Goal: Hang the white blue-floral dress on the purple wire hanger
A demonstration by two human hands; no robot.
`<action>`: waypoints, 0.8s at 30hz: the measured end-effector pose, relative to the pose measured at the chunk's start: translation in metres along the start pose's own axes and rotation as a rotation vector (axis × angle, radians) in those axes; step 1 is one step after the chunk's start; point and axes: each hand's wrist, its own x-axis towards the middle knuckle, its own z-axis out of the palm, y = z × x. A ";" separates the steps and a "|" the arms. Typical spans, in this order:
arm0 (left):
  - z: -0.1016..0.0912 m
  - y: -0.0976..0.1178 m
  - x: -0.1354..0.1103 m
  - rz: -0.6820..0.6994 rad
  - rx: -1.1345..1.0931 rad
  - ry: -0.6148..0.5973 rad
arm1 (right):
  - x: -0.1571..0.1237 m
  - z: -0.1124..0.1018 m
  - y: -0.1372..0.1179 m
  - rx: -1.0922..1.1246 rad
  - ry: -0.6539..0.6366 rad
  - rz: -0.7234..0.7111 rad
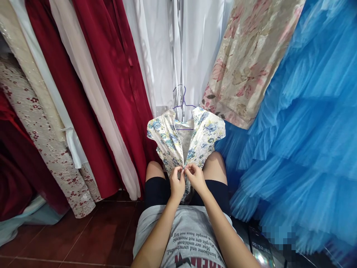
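Observation:
A white dress [170, 139] with blue and yellow flowers hangs from a purple hanger [184, 97] in front of my knees. Its front is parted in a V from the neck down to my fingers. My left hand [177, 182] pinches the left edge of the opening at the bottom of that V. Right beside it, my right hand [195, 176] pinches the other edge, the fingertips of both hands almost touching. Any fastener between them is too small to make out. The lower part of the dress drops between my thighs, partly hidden by my hands.
Dark red gowns [111, 82] and a pale pink cloth [92, 93] hang to the left. White fabric [160, 48] hangs behind, beside a beige floral garment [242, 67]. A blue ruffled tulle gown [312, 123] fills the right. A phone [262, 249] lies low at right, above red floor tiles [92, 238].

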 end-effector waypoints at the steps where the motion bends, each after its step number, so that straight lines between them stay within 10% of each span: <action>1: 0.000 0.000 0.000 -0.006 -0.005 0.006 | 0.000 0.000 0.000 -0.002 -0.011 0.007; 24: 0.008 0.001 0.006 -0.012 -0.065 -0.033 | 0.010 -0.018 -0.015 0.211 -0.221 0.185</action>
